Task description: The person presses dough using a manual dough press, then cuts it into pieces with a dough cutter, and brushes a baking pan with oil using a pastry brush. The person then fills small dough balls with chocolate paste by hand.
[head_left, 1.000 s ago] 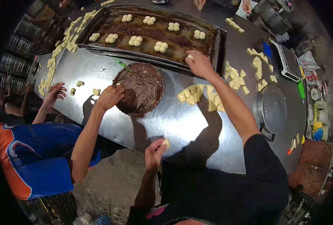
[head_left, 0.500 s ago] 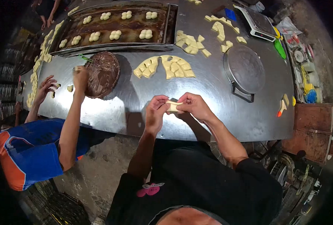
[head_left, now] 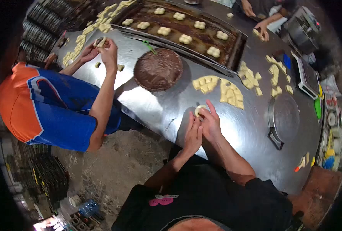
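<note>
A small pale dough piece (head_left: 200, 111) sits in my right hand (head_left: 211, 122), pinched between its thumb and fingers above the metal table (head_left: 155, 106). My left hand (head_left: 193, 134) is beside it, fingers extended and touching the right hand near the dough. Just beyond lie cut dough pieces in two groups, a smaller one (head_left: 205, 84) and a larger one (head_left: 231, 94). A round bowl of brown filling (head_left: 158, 69) with a green-handled tool (head_left: 150, 47) stands up and left of my hands.
A big tray (head_left: 236, 72) holds several dough clusters. At left a co-worker in blue and orange (head_left: 63, 111) handles dough; another person's hand (head_left: 262, 30) is at the top. To the right are a round metal lid (head_left: 286, 117) and a scale (head_left: 306, 77).
The view has swung left. The dough, earlier stretched flat between both hands, is now bunched in my right hand, and my left hand has let go. The co-worker's hands have come together around dough.
</note>
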### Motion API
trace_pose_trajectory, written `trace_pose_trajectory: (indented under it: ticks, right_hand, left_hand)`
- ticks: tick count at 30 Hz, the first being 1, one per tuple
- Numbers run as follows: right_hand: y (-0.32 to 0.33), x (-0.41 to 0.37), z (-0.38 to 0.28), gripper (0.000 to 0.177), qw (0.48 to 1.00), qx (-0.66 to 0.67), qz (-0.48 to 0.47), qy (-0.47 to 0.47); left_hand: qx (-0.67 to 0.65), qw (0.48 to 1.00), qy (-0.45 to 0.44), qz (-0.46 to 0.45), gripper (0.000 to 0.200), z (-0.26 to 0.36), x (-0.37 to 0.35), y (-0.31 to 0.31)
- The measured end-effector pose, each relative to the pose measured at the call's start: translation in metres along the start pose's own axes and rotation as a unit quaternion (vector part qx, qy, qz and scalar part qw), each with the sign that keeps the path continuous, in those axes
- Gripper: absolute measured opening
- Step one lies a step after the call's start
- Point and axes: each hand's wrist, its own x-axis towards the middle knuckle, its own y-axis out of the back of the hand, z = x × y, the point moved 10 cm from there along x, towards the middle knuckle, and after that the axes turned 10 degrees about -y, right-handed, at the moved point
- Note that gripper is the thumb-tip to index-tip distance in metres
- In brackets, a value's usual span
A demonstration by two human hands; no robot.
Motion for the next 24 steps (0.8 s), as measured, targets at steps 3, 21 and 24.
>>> trace_pose_trajectory:
  ticks: [3, 21, 24]
  right_hand:
    - [-0.068, 0.06, -0.017, 0.063, 0.938, -0.336, -0.027, 0.082]
    - [-0.187, 0.181, 0.035, 0.046, 0.415, -0.872, -0.239, 0.101]
    - [-0.178, 0.199, 0.028, 0.049, 0.596, -0.772, -0.221, 0.027]
  left_hand:
    - [0.062, 0.994, -0.088, 0.019, 0.041, 0.008, 0.003, 0.051]
    - [-0.077, 0.987, 0.092, 0.111, 0.024, -0.109, -0.014, 0.175]
    - [-0.245, 0.951, 0.148, 0.116, 0.028, -0.12, 0.005, 0.146]
